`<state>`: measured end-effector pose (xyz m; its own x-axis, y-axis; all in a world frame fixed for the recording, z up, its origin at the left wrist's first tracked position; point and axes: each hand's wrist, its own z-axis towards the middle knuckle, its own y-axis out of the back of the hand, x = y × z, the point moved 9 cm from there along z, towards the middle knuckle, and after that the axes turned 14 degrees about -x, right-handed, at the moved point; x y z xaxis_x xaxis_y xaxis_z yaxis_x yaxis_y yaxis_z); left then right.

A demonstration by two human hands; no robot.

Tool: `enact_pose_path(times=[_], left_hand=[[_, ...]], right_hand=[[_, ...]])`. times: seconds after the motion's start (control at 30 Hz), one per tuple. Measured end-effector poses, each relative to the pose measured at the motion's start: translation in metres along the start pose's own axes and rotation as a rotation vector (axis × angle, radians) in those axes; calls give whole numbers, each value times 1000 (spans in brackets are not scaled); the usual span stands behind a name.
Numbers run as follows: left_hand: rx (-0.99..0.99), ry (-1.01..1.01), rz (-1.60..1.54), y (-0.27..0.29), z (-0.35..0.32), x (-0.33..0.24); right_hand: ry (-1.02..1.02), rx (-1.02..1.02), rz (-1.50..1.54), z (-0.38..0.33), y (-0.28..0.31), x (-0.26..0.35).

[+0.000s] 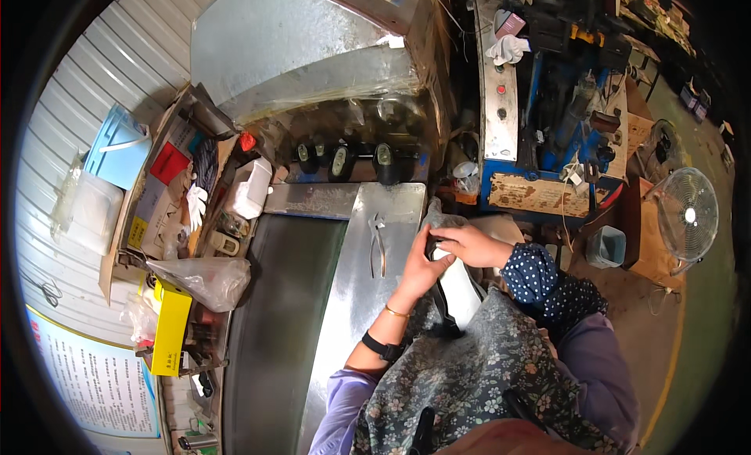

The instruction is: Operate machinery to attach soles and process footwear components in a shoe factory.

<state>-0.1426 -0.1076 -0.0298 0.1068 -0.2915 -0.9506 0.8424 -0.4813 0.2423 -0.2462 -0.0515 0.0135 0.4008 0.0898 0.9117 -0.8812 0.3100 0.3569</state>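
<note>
A shoe with a whitish, long sole-like face and dark edges (460,291) lies lengthwise over my lap, on a flowered apron (469,369). My left hand (425,266) grips its far end, with the thumb on the pale face. From the other side my right hand (469,245) closes over the same end, and its fingers meet those of my left. The fingers partly hide what they press there. To the left of my hands, a pair of pliers (379,248) rests on a metal tabletop (348,298).
Several dark shoes (384,164) stand at the mouth of a metal hood (305,56). A dark conveyor belt (282,298) runs along my left. Blue machinery (540,181) is ahead on the right, near a fan (688,215). A cluttered shelf (129,228) and yellow box (170,330) are at far left.
</note>
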Motion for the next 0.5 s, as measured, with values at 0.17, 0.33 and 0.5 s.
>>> enact_pose_path(times=[0.17,0.33,0.5], left_hand=[[-99,-81,116,10,-1,20],[-72,-3,81,13,9,43],[-141,-54,167,20,23,31]], right_hand=[[88,-83,-130,9,-12,-9],[100,-275,-19,0,-15,-21],[-312,-323,-160,-68,-11,-74]])
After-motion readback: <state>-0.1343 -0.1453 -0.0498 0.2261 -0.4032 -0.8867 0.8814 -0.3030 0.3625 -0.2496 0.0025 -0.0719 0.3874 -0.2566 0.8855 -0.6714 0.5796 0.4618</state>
